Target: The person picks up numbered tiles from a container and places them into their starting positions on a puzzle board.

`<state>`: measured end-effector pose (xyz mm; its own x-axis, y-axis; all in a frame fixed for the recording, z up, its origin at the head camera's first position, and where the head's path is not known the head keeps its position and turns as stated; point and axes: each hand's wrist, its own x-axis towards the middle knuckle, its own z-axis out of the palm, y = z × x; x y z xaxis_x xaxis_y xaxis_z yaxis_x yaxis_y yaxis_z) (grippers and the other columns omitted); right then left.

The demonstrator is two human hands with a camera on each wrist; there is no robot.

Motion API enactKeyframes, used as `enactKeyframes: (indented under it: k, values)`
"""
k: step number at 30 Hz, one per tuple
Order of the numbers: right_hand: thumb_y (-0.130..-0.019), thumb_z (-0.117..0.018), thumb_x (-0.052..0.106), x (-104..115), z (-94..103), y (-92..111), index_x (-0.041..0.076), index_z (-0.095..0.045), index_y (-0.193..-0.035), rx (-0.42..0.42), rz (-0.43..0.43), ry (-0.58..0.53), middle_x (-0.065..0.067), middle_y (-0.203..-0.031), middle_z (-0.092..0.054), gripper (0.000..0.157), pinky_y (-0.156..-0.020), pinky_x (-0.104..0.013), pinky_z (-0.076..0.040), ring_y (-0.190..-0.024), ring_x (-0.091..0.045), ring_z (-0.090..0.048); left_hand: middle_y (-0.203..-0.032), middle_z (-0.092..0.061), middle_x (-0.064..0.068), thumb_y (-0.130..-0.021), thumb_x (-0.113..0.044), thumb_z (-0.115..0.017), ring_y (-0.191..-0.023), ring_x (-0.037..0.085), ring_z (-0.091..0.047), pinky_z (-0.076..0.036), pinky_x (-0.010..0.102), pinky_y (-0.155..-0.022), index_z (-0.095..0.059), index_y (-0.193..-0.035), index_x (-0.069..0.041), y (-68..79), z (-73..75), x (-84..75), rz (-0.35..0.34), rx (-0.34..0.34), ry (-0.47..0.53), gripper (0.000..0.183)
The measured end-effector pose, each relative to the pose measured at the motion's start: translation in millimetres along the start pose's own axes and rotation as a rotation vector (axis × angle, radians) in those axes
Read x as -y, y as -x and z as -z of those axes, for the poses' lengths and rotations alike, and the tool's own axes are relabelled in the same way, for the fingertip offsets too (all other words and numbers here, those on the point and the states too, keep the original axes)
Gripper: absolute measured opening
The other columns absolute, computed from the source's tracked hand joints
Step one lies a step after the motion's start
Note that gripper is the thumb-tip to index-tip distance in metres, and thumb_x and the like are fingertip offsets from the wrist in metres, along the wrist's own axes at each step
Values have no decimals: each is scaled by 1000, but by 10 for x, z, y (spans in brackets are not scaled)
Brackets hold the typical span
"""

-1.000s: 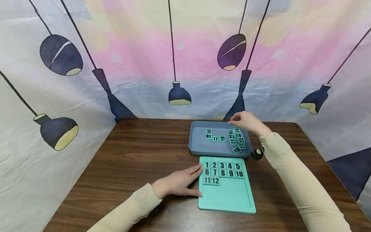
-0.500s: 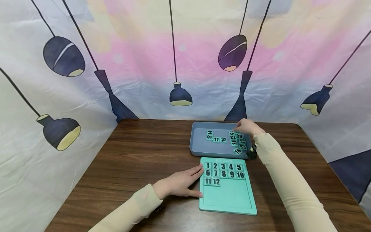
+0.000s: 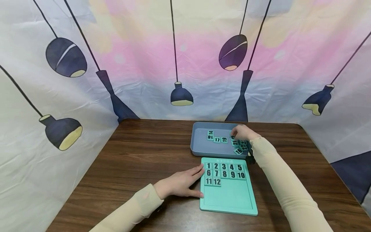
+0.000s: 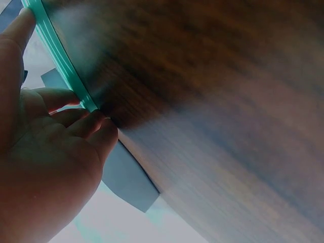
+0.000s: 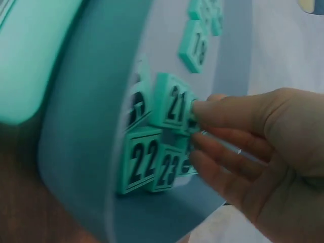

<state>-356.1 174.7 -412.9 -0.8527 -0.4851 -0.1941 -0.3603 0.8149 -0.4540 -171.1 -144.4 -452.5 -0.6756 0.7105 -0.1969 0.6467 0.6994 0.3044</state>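
Note:
A green number board [image 3: 229, 199] lies on the table, with tiles 1 to 12 set in rows at its upper part. My left hand [image 3: 181, 183] rests at the board's left edge, fingers spread and thumb lower down, touching the rim. Over the right side of a grey-blue tray [image 3: 200, 150] is my right hand [image 3: 244, 132]. In the right wrist view its thumb tip meets a number tile [image 5: 192, 117] beside tile 21 [image 5: 173, 104], the other fingers bent close by; I cannot tell whether they pinch it. The hand hides part of the tile cluster.
Tiles 14, 18, 17 and 19 [image 3: 224, 140] lie apart in the tray's middle. Tile 16 [image 3: 238, 151] sits near its front wall. The tray stands just behind the board. Behind the brown table [image 3: 139, 154] hangs a printed cloth [image 3: 145, 58].
My right hand has come down from the tray's back rim and moved forward onto the tile cluster at right. My left hand stays at the board's edge.

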Motion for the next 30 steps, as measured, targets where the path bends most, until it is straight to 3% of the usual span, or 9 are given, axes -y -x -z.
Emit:
enactKeyframes:
  k: [8,16,20,26,30]
  values:
    - [-92,-62,-6,-57,-64,-38,-7,-66,-124,6,7,57,-24,-124,-63,32,-86,-45,-52,-115,-41,-57,-168,-14,5,-94,-68,-53,-150,18,-26,-39,35,-111,-22,-162,-12,-6,-24,2,-2,-5,2,94]
    - [-95,-66,4,-7,-38,-19,-7,-61,-130,128,3,17,-29,-128,-60,37,-90,-48,-52,-117,-42,-58,-168,-14,5,-94,-68,-54,-150,18,-26,-39,35,-111,-21,-162,-12,2,-28,4,8,-2,1,94]
    - [-95,-69,8,4,-34,3,-7,-62,-127,148,-5,-12,-29,-129,-59,36,-90,-48,-52,-116,-42,-58,-168,-15,5,-94,-67,-54,-150,18,-26,-39,35,-111,-22,-162,-11,3,-31,2,10,-9,-3,94]
    - [-94,-71,11,-14,-38,50,-1,-62,-117,95,-32,-54,-23,-120,-62,28,-82,-44,-51,-103,-33,-61,-168,-14,5,-94,-68,-54,-150,18,-26,-39,35,-111,-21,-162,-12,-4,-34,-2,15,-13,-6,94]
    - [-94,-72,10,-5,-1,127,0,-61,-108,45,-3,-60,-16,-104,-66,21,-74,-40,-50,-87,-28,-63,-168,-15,5,-94,-67,-54,-150,18,-26,-39,35,-111,-21,-162,-11,-7,-37,-6,11,-18,-9,94]
